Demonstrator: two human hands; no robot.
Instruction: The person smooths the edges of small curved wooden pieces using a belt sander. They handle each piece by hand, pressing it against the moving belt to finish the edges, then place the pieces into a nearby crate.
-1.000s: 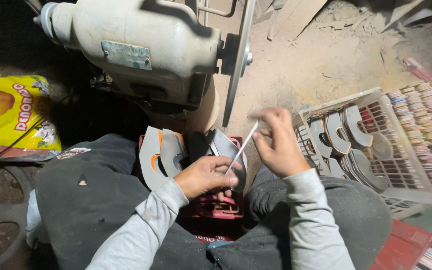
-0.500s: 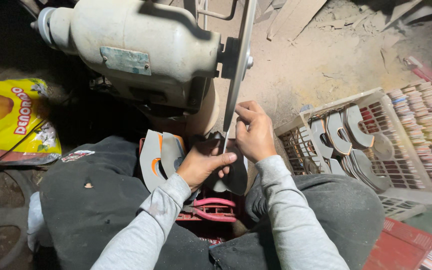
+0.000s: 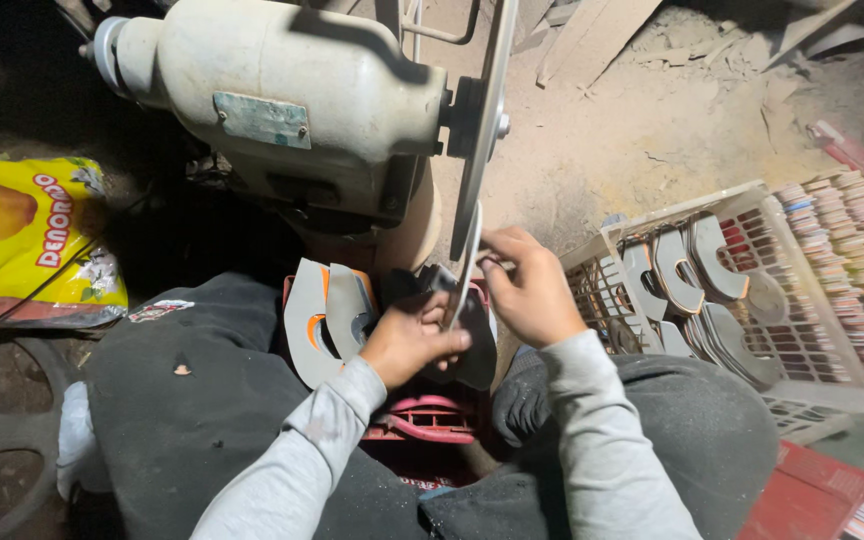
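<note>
Here, in the one view looking down from my head, both my hands meet at the middle of the frame, just under the pale motor [image 3: 292,110] that fills the upper left. My left hand [image 3: 407,340] is curled shut around a dark, flat piece [image 3: 474,345] and holds it up against the thin edge of the wheel [image 3: 477,150] that hangs down from the motor's shaft. My right hand [image 3: 530,290] sits just to the right of the wheel, fingers bent and pinched on the upper edge of the same piece, though I cannot tell exactly how much of it those fingers cover.

Just left of my left hand, a few grey curved cutouts [image 3: 327,320] stand on edge in a red crate [image 3: 422,420] between my knees. My grey sleeves run down toward the lower edge of the frame, over dark trousers.

On the right stands a white plastic basket [image 3: 822,370] with more of the same grey curved shapes [image 3: 692,280] leaning inside it, and beside its far side a row of stacked thin discs [image 3: 852,260]. At the far left lies a yellow bag [image 3: 32,240] on the dark floor. The upper right is dusty ground with scraps of wood.
</note>
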